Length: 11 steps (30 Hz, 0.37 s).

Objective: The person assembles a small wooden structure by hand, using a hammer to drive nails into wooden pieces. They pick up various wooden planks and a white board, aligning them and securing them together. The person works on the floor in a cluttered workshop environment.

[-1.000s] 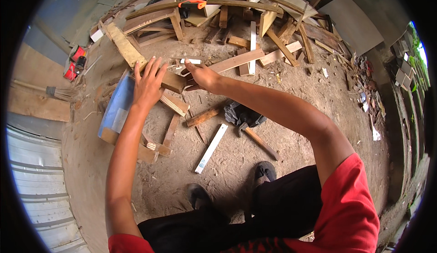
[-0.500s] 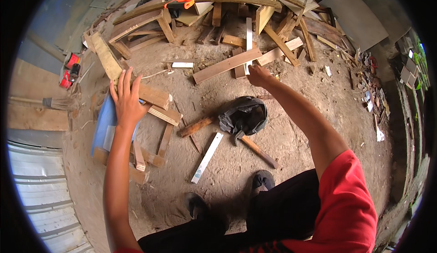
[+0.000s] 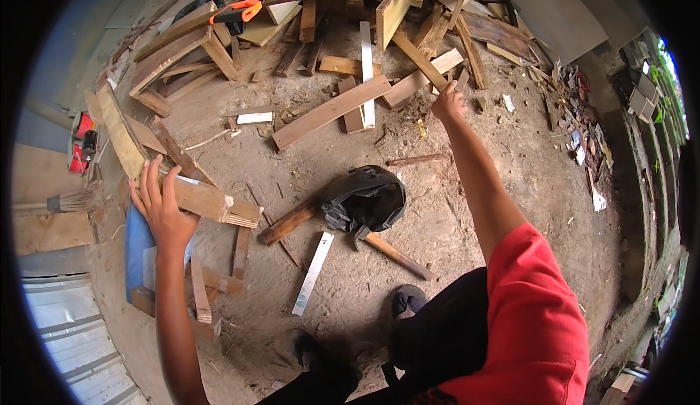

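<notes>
My left hand (image 3: pixel 164 204) rests with fingers spread on a stack of wooden offcuts at the left. Under and beside it lie a short thick wood block (image 3: pixel 200 199) and a long pale board (image 3: pixel 120 135). Further off on the right, my right hand (image 3: pixel 448 104) is closed around the near end of a narrow wooden strip (image 3: pixel 419 61), which slants back into the wood pile. Left of that hand, a brown board (image 3: pixel 332 112) lies across a white strip (image 3: pixel 366 62).
In the middle of the dirt floor sit a black plastic bag (image 3: pixel 364 199), a hammer (image 3: pixel 397 254) and another white strip (image 3: pixel 313 274). An orange-handled tool (image 3: pixel 237 13) rests on a wooden frame at the back. A broom (image 3: pixel 69 201) lies at the left.
My right hand has moved right, from beside the brown board to the end of the narrow strip. My left hand stays on the offcuts, and the view has shifted slightly.
</notes>
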### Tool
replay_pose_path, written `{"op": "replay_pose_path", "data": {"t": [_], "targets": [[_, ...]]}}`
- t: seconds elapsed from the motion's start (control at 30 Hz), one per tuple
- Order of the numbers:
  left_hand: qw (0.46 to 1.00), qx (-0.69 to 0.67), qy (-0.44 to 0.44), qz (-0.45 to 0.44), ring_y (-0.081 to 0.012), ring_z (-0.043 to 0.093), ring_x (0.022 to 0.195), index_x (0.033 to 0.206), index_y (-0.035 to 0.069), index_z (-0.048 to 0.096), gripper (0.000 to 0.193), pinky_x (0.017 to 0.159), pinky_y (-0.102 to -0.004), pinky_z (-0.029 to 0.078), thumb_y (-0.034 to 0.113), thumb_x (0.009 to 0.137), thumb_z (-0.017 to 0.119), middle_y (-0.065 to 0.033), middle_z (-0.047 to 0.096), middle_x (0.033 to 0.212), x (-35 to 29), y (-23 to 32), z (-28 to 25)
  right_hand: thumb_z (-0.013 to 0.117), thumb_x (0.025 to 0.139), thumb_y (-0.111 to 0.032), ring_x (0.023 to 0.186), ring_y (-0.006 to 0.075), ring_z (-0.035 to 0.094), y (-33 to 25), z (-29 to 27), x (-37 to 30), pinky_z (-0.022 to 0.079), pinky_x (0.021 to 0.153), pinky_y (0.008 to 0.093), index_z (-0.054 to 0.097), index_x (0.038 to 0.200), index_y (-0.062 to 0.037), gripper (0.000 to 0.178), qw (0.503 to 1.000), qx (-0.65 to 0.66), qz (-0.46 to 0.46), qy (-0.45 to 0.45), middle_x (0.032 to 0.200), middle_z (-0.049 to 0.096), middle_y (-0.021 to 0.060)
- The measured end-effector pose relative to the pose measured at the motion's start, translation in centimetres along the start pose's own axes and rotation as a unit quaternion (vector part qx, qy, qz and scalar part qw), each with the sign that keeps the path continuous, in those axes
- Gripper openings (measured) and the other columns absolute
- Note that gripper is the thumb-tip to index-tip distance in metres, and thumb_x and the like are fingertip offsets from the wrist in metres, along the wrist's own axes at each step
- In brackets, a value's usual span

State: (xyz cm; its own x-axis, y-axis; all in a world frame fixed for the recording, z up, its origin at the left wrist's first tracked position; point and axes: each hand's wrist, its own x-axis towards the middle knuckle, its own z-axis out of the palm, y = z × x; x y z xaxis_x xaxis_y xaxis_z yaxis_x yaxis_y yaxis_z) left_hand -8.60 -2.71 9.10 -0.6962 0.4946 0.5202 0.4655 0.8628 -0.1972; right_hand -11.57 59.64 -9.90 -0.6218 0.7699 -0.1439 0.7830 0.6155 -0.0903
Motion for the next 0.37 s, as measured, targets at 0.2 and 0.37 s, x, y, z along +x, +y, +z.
{"op": "replay_pose_path", "data": {"t": [0.2,0.37], "targets": [[1.000,-0.016,-0.007,-0.001,-0.0336,0.034,0.148,0.127,0.015,0.059,0.067,0.122,-0.0615,0.012,0.030,0.067,0.086,-0.0095,0.045,0.152,0.5,0.7,0.3,0.061,0.094,-0.036,0.103,0.0354,0.068,0.2,0.5,-2.5,0.054,0.084,0.0499,0.009,0.159,-0.0009,0.091,0.985,0.147,-0.086,0.017,0.116,0.064,0.0279],[1.000,-0.019,-0.003,0.002,-0.0335,0.033,0.148,0.128,0.016,0.058,0.068,0.123,-0.0615,0.011,0.028,0.067,0.086,-0.0098,0.045,0.152,0.5,0.6,0.6,0.056,0.094,-0.065,0.136,0.0345,0.047,-4.5,0.3,-9.1,0.046,0.103,0.0584,-0.002,0.162,-0.0047,0.108,0.967,-0.113,-0.226,-0.017,0.155,0.033,0.0275]]}}
